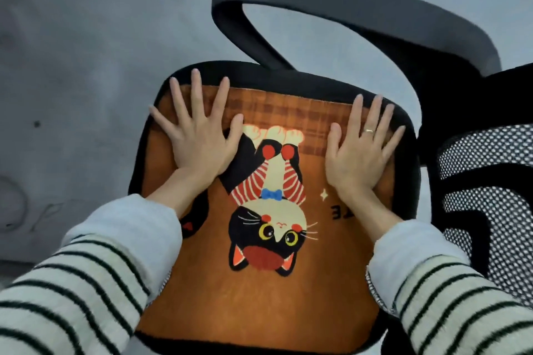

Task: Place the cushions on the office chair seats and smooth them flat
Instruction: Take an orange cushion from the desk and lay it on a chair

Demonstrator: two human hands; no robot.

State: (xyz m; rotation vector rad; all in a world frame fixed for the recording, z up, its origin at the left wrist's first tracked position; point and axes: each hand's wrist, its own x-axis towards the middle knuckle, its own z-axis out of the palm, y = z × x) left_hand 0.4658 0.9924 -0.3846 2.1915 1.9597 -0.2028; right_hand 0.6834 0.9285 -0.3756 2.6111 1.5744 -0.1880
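An orange cushion (268,291) with a black cartoon cat printed on it lies on the black office chair seat (288,78). The cat appears upside down from my side. My left hand (199,135) presses flat on the cushion's far left part, fingers spread. Near the far right corner my right hand (357,150) lies flat too, fingers spread, a ring on one finger. Neither hand holds anything. The seat's black rim shows around the cushion's far and side edges.
The chair's black curved backrest (360,6) arches beyond the seat. A second chair with a black mesh back (487,199) stands close on the right. Grey floor (86,66) lies to the left and beyond.
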